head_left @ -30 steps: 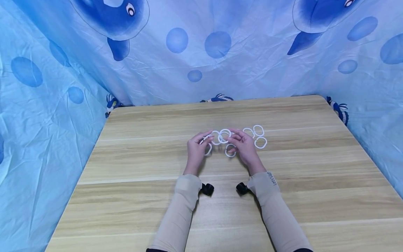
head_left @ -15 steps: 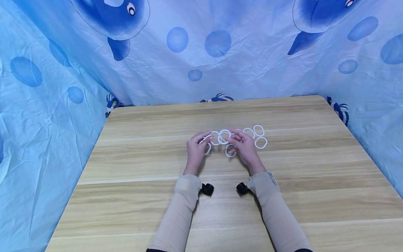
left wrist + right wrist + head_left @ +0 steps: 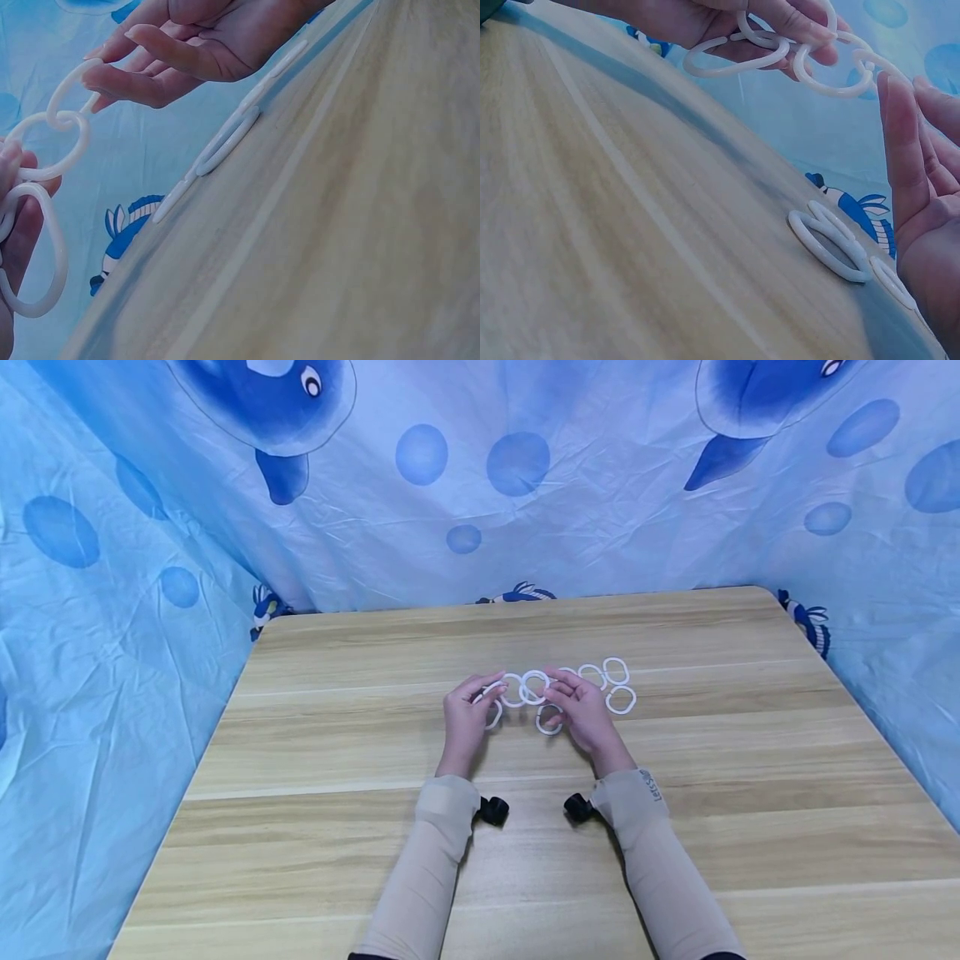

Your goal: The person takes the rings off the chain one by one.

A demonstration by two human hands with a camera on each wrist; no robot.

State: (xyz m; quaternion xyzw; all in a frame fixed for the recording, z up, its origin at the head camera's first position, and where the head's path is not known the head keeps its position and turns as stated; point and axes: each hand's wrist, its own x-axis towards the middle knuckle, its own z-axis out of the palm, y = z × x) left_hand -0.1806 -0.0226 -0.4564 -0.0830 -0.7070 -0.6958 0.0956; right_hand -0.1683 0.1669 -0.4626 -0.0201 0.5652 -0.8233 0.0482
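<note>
In the head view, my left hand point(image 3: 465, 714) and right hand point(image 3: 591, 714) hold a short chain of white plastic C-links above the table. My right thumb and fingertips pinch the end link point(image 3: 58, 97), which loops through a middle link point(image 3: 832, 92). My left fingers grip the chain's other side, where another link point(image 3: 60, 281) hangs beside the palm. Part of that grip is hidden by the fingers. Under my right hand a loose link point(image 3: 550, 733) appears to lie on the table.
Several loose white links, among them one at the right point(image 3: 621, 712), lie on the wooden table point(image 3: 360, 718) beyond my right hand. A blue dolphin-print curtain point(image 3: 465, 468) hangs behind and beside the table. Small black wrist cameras point(image 3: 493, 811) sit on both sleeves.
Both hands keep their hold on the chain. The linked rings have sunk very slightly; otherwise hands and loose links stay in place.
</note>
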